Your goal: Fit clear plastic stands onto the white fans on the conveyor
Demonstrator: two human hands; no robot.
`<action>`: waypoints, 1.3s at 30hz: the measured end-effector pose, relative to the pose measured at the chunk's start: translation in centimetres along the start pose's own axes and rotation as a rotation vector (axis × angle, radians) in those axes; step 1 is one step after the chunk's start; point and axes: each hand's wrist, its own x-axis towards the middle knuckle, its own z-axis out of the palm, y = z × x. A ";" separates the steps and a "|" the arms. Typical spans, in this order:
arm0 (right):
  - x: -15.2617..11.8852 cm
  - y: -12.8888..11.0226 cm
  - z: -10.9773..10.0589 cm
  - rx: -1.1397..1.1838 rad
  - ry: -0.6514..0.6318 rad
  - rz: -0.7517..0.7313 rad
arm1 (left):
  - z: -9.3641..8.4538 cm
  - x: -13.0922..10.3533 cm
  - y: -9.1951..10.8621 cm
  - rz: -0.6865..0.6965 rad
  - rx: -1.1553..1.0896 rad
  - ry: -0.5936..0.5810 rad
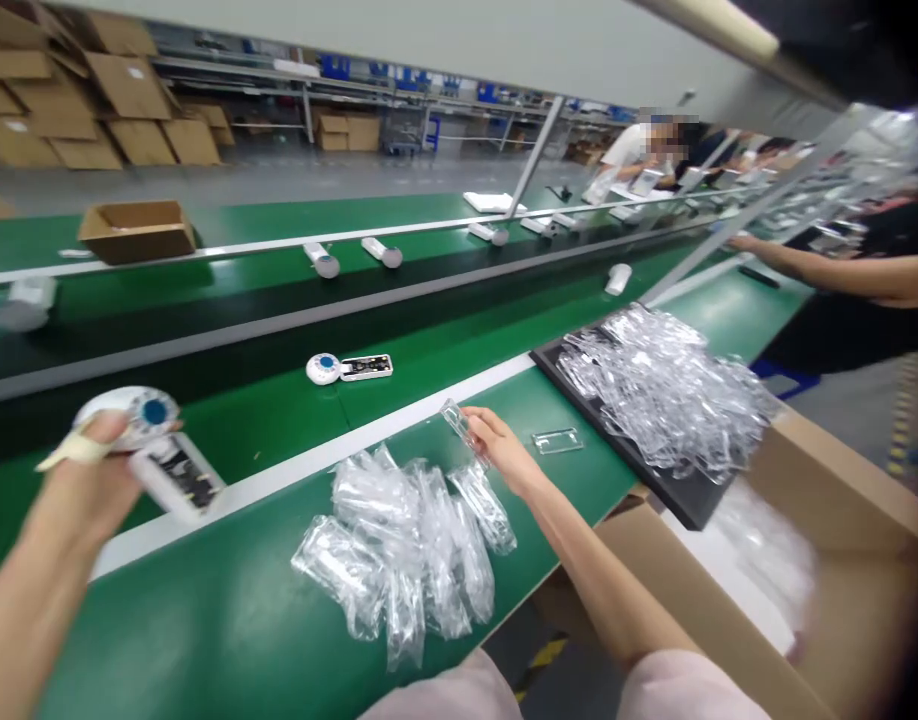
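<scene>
At the left, my left hand [99,470] grips a white handheld device [178,480] with a round head, a blue disc and an uncovered circuit board in its handle. A pale band wraps one of the fingers. My right hand [496,440] pinches a clear plastic frame [454,416] above the green bench. Just right of it, another clear plastic frame [557,440] lies flat. Between my hands rests a pile of clear plastic bags [406,540] with items hard to make out inside. Beyond, a similar open device [350,368] lies on the green belt.
A black tray [691,512] heaped with clear plastic parts [661,390] overhangs the bench at right, above an open cardboard box [699,600]. Several white devices [384,252] line the far belt, near a small carton [138,232]. A co-worker's arm [819,268] reaches in at right.
</scene>
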 end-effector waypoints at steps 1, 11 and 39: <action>-0.2 -0.9 0.9 0.065 -0.056 -0.011 | 1.9 -1.5 0.5 -0.032 -0.163 -0.033; 0.8 -6.6 15.3 0.218 -0.278 0.251 | 5.3 -9.9 -1.2 -0.258 -0.549 -0.149; -6.0 -8.9 23.6 -0.499 -0.695 -0.985 | -7.9 -14.1 -4.8 -0.002 -0.796 0.384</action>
